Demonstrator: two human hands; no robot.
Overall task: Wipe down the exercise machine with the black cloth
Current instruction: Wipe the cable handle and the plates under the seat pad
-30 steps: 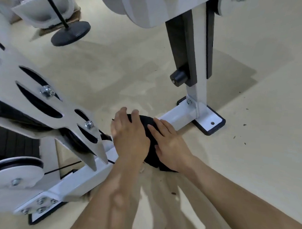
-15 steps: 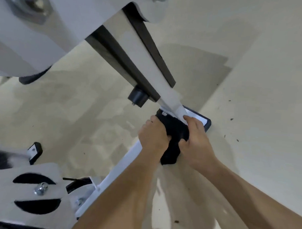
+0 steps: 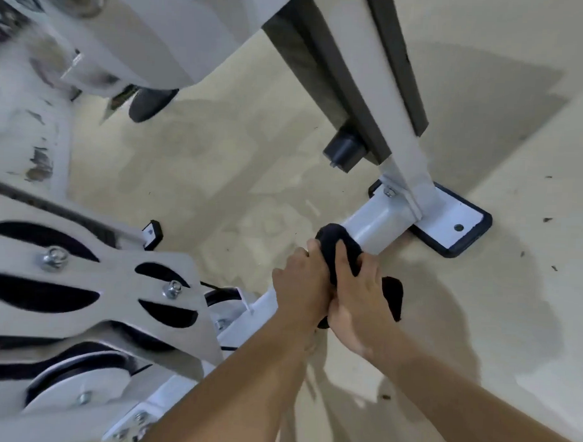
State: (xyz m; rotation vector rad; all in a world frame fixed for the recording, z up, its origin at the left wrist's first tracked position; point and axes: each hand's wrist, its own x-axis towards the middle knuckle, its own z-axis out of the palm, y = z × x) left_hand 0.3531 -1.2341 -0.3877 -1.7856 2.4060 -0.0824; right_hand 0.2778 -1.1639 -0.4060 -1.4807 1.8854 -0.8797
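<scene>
Beige floor (image 3: 251, 186); black cloth (image 3: 332, 243) in curled grip of left hand (image 3: 301, 287), right hand (image 3: 358, 302)

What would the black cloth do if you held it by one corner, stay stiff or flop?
Probably flop: the black cloth bends snugly over the white bar, and a loose end droops beside the right hand. It's likely light too, since it bunches easily under the left hand.

The floor (image 3: 512, 294) lies open along the base bar's (image 3: 379, 224) right; ahead, the slanted upright (image 3: 402, 132) and black stopper (image 3: 343, 153) overhang it.
</scene>
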